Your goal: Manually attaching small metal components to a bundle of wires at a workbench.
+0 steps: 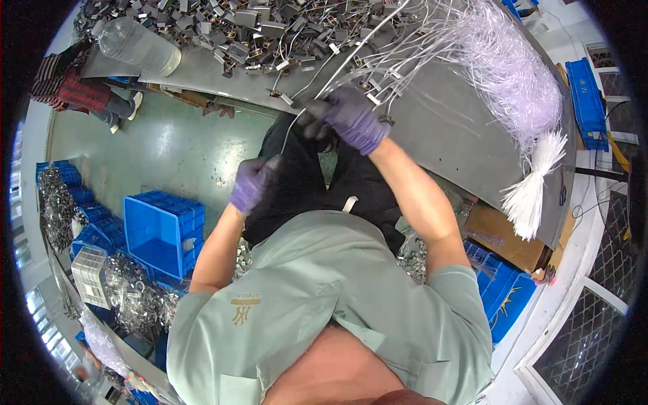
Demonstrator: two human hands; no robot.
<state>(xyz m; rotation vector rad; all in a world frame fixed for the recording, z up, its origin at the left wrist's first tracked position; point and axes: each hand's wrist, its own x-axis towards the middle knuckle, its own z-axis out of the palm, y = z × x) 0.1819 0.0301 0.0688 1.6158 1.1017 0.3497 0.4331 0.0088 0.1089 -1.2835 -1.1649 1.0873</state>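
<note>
- our left hand [251,183] looks closed on the lower end of the white wire [339,74]; we should hold it lightly taut.
- our right hand [352,120], fingers curled, meets it by the bench [459,138] edge; blur hides its grip.
- we should avoid snagging the dark parts [233,37].

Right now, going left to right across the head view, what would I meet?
White plastic crate, open blue crate, purple-gloved left hand, purple-gloved right hand, fanned white wire ends, far-right blue bin.
</note>
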